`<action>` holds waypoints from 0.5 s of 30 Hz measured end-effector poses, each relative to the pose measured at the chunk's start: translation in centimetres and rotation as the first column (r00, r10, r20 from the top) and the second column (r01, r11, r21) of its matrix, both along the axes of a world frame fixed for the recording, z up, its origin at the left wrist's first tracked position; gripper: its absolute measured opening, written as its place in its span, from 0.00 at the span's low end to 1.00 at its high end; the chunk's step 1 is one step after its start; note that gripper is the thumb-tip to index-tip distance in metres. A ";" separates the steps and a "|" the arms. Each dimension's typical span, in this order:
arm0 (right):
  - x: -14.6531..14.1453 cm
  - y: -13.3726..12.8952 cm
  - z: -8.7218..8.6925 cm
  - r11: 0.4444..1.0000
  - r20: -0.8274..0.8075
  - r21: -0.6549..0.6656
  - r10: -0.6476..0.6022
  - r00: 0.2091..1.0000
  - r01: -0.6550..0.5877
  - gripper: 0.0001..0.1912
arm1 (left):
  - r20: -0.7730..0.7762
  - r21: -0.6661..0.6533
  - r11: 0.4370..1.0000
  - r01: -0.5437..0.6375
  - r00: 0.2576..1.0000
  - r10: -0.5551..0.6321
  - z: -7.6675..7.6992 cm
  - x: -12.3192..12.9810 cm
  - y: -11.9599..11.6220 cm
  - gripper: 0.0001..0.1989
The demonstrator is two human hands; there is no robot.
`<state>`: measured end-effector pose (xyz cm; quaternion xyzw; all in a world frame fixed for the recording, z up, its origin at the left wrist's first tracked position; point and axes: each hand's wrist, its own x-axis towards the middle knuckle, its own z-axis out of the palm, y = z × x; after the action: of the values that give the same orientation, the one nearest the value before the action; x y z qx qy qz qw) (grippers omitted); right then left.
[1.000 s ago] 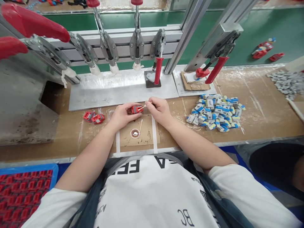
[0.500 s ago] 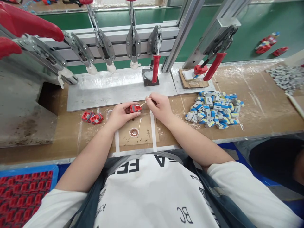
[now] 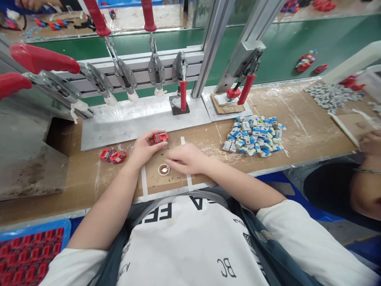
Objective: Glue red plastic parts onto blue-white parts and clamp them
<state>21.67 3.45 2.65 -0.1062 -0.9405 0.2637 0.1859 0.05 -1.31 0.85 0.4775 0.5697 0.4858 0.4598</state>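
Observation:
Between the thumb and fingers of my left hand [image 3: 146,147] is a red and grey part [image 3: 161,138], held above the cardboard. My right hand [image 3: 186,159] is pinched at the right of a small round dish [image 3: 164,169] of brownish liquid. A thin stick shows faintly at its fingertips, its tip at the dish; motion blurs it. Left of my left hand, two or so red and grey parts [image 3: 118,156] lie on the table.
Blue, grey and yellow blocks [image 3: 253,137] are piled at the right. Toggle clamps with red handles [image 3: 183,95] stand behind a metal plate [image 3: 133,123]. A blue tray [image 3: 68,230] of red parts is at lower left. Another person's hand [image 3: 370,145] is far right.
My right hand has moved from the red part down toward the dish with the stick. My left hand still holds the part. The view has shifted, showing more of the far bench and right side.

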 end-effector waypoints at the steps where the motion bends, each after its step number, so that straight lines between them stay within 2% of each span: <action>1: -0.1 -0.7 0.1 0.999 0.094 0.050 -0.018 0.995 0.013 0.20 | 0.015 0.010 1.000 -0.014 1.000 0.014 0.1 0.0 0.0 0.33; 3: 0.0 -1.5 0.4 0.990 0.217 0.135 -0.078 0.973 0.050 0.21 | 0.044 0.036 0.998 -0.057 0.998 0.055 0.3 0.0 -0.1 0.32; 6: 2.7 -0.8 1.5 0.961 0.248 0.203 -0.238 0.939 0.190 0.21 | 0.083 0.068 0.988 -0.141 0.987 0.136 0.4 0.1 -0.1 0.28; 8: 6.3 0.3 2.4 0.883 0.218 0.269 -0.444 0.869 0.384 0.17 | 0.136 0.085 0.979 -0.186 0.975 0.174 0.4 0.1 0.0 0.23; 10: 10.4 1.3 3.1 0.755 0.206 0.369 -0.635 0.745 0.541 0.14 | 0.210 0.103 0.974 -0.202 0.962 0.177 0.5 0.2 0.0 0.20; 11: 12.3 1.6 3.2 0.714 0.226 0.422 -0.680 0.698 0.559 0.14 | 0.247 0.113 0.972 -0.204 0.954 0.171 0.7 0.4 0.1 0.20; 12: 13.9 1.9 3.2 0.699 0.261 0.463 -0.695 0.670 0.545 0.14 | 0.279 0.121 0.972 -0.203 0.946 0.163 1.0 0.5 0.1 0.21; 15: 16.5 2.4 2.3 0.719 0.356 0.542 -0.665 0.657 0.434 0.13 | 0.346 0.118 0.974 -0.191 0.928 0.140 2.2 1.2 0.5 0.24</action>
<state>38.17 5.81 4.96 -0.4193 -0.9064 -0.0508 0.0104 1.23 -0.79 3.05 0.3711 0.4833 0.6386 0.4701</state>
